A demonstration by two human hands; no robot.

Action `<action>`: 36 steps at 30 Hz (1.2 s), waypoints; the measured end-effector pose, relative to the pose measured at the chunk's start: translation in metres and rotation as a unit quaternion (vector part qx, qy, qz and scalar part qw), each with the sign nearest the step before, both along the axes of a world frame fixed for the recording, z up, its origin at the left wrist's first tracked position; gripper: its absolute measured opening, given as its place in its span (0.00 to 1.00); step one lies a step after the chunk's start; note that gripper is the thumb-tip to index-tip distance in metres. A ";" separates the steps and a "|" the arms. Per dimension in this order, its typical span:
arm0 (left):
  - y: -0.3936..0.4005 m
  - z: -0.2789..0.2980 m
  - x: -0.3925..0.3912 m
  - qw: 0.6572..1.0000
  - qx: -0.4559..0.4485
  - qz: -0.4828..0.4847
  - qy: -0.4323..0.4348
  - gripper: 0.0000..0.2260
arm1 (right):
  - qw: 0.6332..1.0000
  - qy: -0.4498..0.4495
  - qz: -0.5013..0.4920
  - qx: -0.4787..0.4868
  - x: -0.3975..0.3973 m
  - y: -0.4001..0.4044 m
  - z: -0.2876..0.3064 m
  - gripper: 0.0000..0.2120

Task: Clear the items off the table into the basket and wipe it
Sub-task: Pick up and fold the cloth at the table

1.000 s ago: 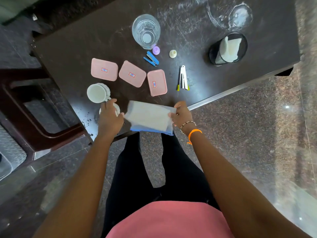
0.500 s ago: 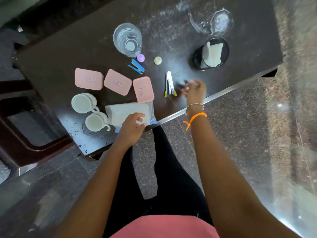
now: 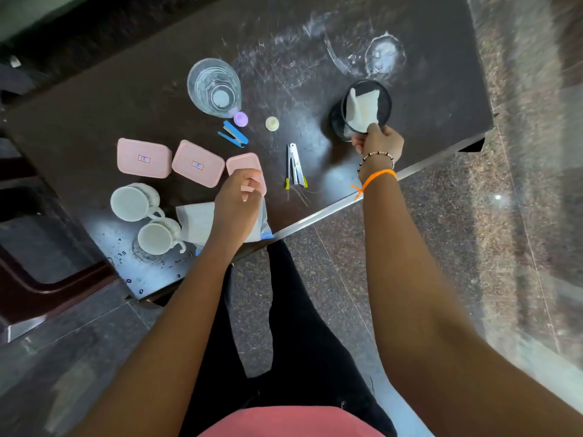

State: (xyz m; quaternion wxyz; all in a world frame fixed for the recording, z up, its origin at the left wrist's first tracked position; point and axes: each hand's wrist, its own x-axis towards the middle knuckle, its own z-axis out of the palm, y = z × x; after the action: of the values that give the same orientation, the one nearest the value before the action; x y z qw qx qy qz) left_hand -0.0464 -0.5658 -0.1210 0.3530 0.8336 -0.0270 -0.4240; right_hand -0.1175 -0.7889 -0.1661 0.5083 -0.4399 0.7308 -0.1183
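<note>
Your right hand [image 3: 378, 143] pinches the cloth [image 3: 362, 110] in the black basket [image 3: 386, 100] near the table's [image 3: 126, 89] right edge, while your left hand [image 3: 238, 197] hovers, loosely curled, over the nearest pink box [image 3: 244, 164]

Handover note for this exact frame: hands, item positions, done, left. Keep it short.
Right hand grips the near rim of the black mesh basket, which holds only a white cloth.
Left hand hovers over the nearest pink box, loosely curled, holding nothing.
Still on the table: three pink boxes, two cups, glass, stapler, tissue pack, small items.
Done: nothing cleared. Left: clear everything, wipe.
</note>
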 end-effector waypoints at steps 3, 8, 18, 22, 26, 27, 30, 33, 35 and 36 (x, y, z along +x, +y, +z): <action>0.000 0.004 0.007 0.999 -0.019 0.040 -0.015 0.13 | 0.998 -0.016 0.051 -0.019 0.017 0.011 0.004 0.15; 0.006 0.007 0.026 0.994 -0.028 0.106 -0.014 0.13 | 0.986 -0.045 0.157 -0.019 0.071 0.038 0.003 0.17; 0.015 0.000 0.049 0.987 0.010 0.154 -0.033 0.14 | 0.978 -0.010 0.204 -0.036 0.132 0.053 -0.011 0.17; 0.018 -0.002 0.046 0.987 0.005 0.159 -0.027 0.13 | 0.978 -0.008 0.205 -0.032 0.134 0.052 -0.016 0.17; 0.019 -0.004 0.044 0.987 0.010 0.162 -0.023 0.12 | 0.979 -0.026 0.199 -0.036 0.132 0.051 -0.017 0.18; 0.020 -0.004 0.044 0.986 0.010 0.163 -0.022 0.11 | 0.980 -0.030 0.196 -0.037 0.132 0.051 -0.017 0.18; 0.024 -0.006 0.043 0.987 0.011 0.157 -0.019 0.11 | 0.977 -0.031 0.208 -0.036 0.132 0.051 -0.014 0.17; 0.030 -0.008 0.042 0.987 0.007 0.157 -0.008 0.12 | 0.973 -0.055 0.222 -0.026 0.131 0.050 -0.010 0.18; 0.034 -0.010 0.039 0.987 0.003 0.162 0.000 0.12 | 0.974 -0.089 0.210 -0.002 0.129 0.051 -0.007 0.16; 0.037 -0.010 0.037 0.986 0.001 0.164 0.006 0.13 | 0.974 -0.103 0.200 0.011 0.127 0.052 -0.005 0.13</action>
State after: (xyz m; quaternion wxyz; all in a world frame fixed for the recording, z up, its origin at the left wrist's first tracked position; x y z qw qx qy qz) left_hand -0.0093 -0.5291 -0.1312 0.4174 0.8243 0.1123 -0.3656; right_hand 0.0099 -0.7373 -0.1710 0.5989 -0.5573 0.5728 -0.0510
